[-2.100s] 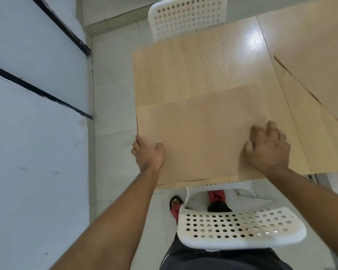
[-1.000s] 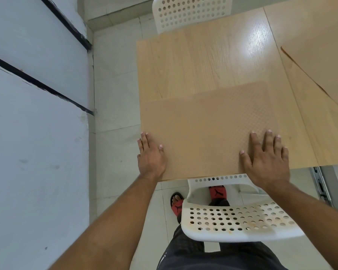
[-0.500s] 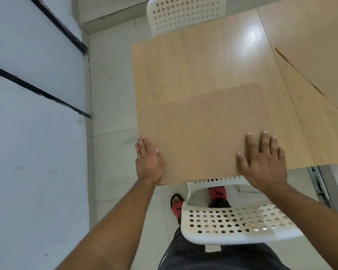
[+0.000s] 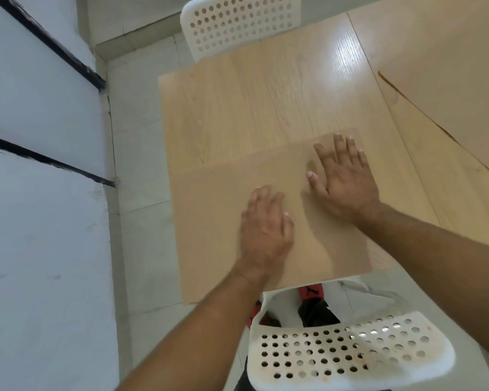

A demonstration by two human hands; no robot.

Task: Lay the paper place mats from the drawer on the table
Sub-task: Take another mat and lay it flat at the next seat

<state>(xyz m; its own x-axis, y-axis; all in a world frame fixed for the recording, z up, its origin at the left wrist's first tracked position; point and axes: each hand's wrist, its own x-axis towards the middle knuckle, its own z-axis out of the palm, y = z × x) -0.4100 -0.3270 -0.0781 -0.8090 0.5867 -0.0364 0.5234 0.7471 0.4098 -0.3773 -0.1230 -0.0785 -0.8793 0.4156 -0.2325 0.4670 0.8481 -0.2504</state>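
Head view, looking down over the person's arms: a paper place mat (image 4: 223, 221) lies flat on the near left corner of the worktop (image 4: 251, 108), with its left and near sides running along the worktop's edges. The mat is a tan rectangle with rounded far corners, matte and a shade duller than the pale wood-grain laminate under it, which shines under the room light towards the far side.

Both hands rest on the mat, palms down. The left hand (image 4: 266, 230) lies near the mat's middle and its grip is spread, with the fingers straight and close together. The right hand (image 4: 345, 182) lies nearer the mat's far right corner, its grip spread wide and the fingers fanned apart. Neither hand pinches anything.

A second tan sheet (image 4: 449, 94) lies on the wood at the right edge. A white plastic chair (image 4: 350, 354) with a perforated back stands at the worktop's near edge. Another chair (image 4: 237, 21) stands at the far edge. The floor (image 4: 136, 136) is pale tile.
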